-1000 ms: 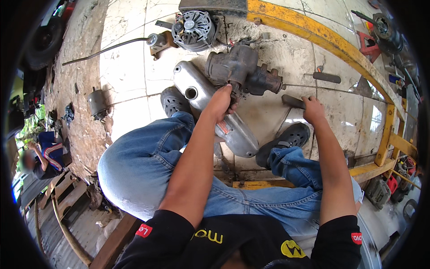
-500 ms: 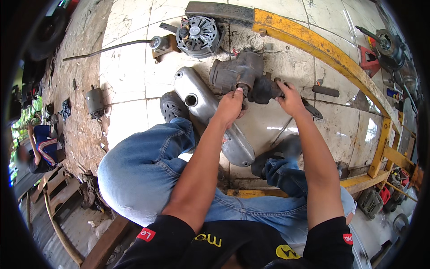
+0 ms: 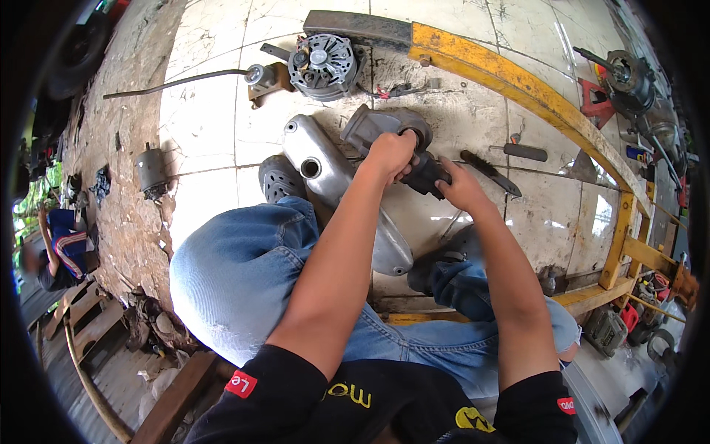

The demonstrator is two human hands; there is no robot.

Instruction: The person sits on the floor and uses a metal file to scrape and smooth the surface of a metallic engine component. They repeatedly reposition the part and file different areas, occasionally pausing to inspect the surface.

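Observation:
A grey cast metal housing (image 3: 367, 123) sits on the tiles in front of me, its round opening facing toward me. My left hand (image 3: 392, 157) is closed at that opening, fingers curled around a part of the assembly; what exactly they grip is mostly hidden. A dark cylindrical part (image 3: 424, 176) juts from the housing toward my right side. My right hand (image 3: 463, 185) has its thumb and fingers closed around the outer end of this cylinder. Just under my left forearm lies a long silver metal tank-like cover (image 3: 323, 169) with a round hole.
An alternator (image 3: 322, 66) and a small bracketed part with a long rod (image 3: 259, 76) lie beyond the housing. A yellow metal frame (image 3: 510, 74) curves along the far right. A brush (image 3: 492, 172) and a dark flat bar (image 3: 526, 152) lie at right; a metal cylinder (image 3: 151, 172) stands left.
The housing has turned so that its round opening now shows. The dark cylinder has swung toward me, and my right hand has moved nearer and left with it. My left hand has shifted slightly farther out.

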